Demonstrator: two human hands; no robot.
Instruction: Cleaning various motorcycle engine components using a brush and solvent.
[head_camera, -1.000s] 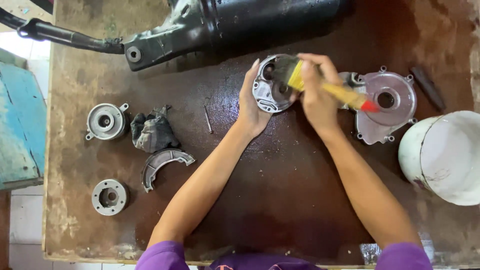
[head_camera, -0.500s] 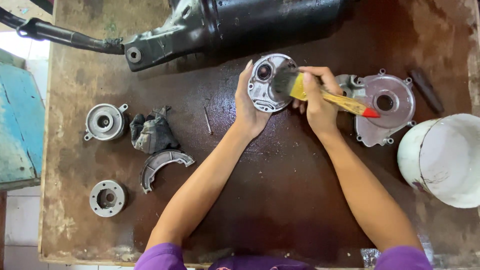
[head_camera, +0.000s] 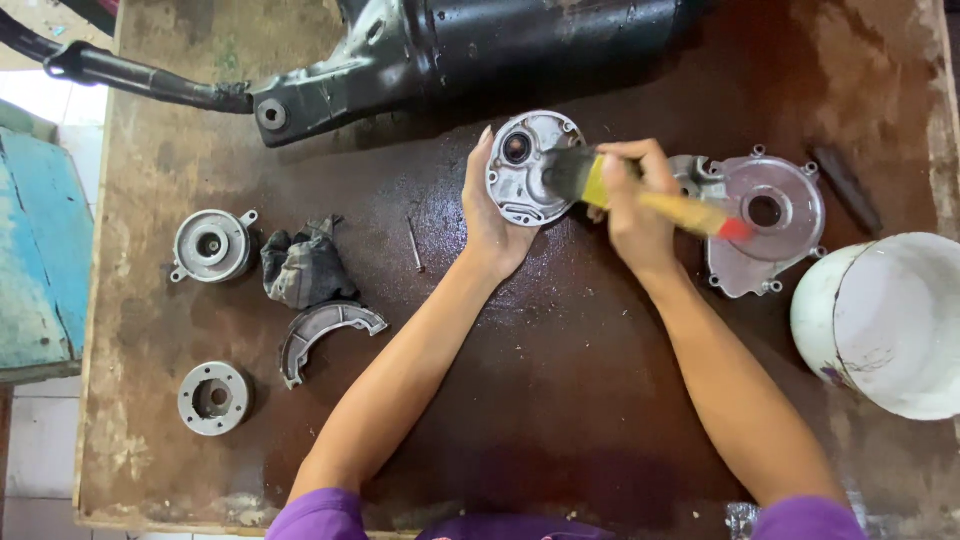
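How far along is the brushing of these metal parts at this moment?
In hand: the left hand holds a round metal cover while the right hand works a yellow-handled brush over its face. Done cannot be judged: the larger cover beside it looks pale, but so do the two small housings and the curved shoe lying apart at the left.

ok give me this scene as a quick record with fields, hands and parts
left hand: left hand holds the round metal cover tilted up
right hand: right hand grips the paintbrush, bristles on the cover
right of hands: flat metal housing, white bucket
left side: dark rag, curved brake shoe, two round hubs
surface: stained workbench
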